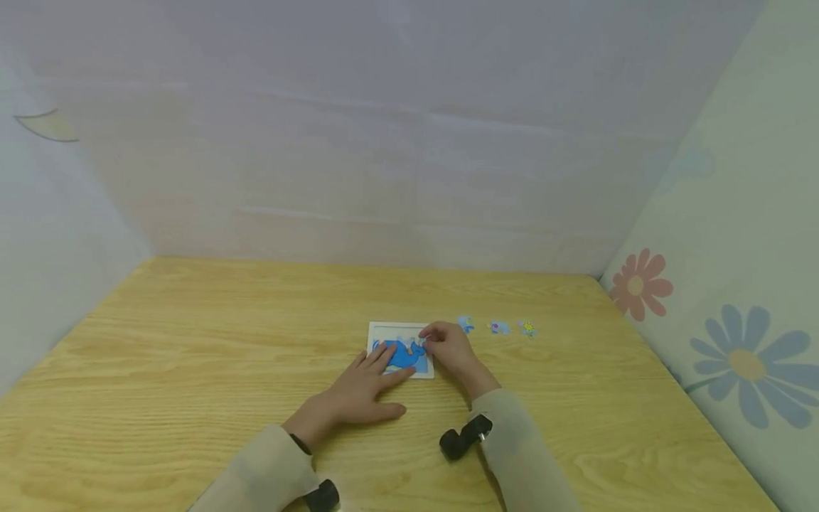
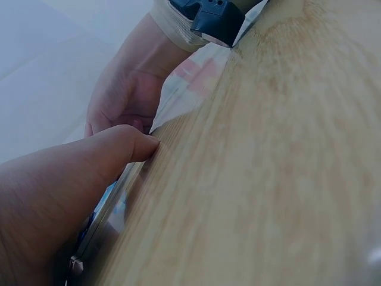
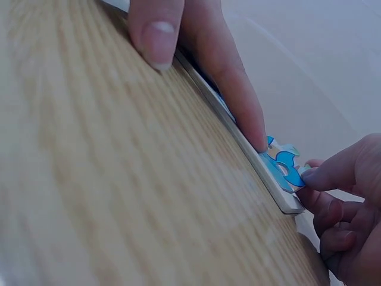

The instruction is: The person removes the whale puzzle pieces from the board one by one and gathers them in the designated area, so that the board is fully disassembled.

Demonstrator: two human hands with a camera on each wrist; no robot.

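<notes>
A white-rimmed jigsaw puzzle tray [image 1: 370, 334] with a blue whale picture [image 1: 404, 355] lies on the table. My left hand [image 1: 363, 395] is spread over its left and lower part, with straight fingers resting on the picture. At the tray's right side, my right hand [image 1: 451, 348] pinches a small puzzle piece [image 3: 287, 162] between thumb and finger. In the right wrist view this piece, blue and pale, is tilted up near the tray's corner. My fingers hide part of it. The left wrist view shows the left thumb [image 2: 128, 146] beside the tray's edge.
Three loose puzzle pieces lie in a row right of the tray: a blue one [image 1: 466, 325], a pale one with purple [image 1: 500, 327] and one with a yellow shape [image 1: 527, 328]. The wooden table [image 1: 192, 341] meets a pale back wall and a flowered right wall [image 1: 748, 284].
</notes>
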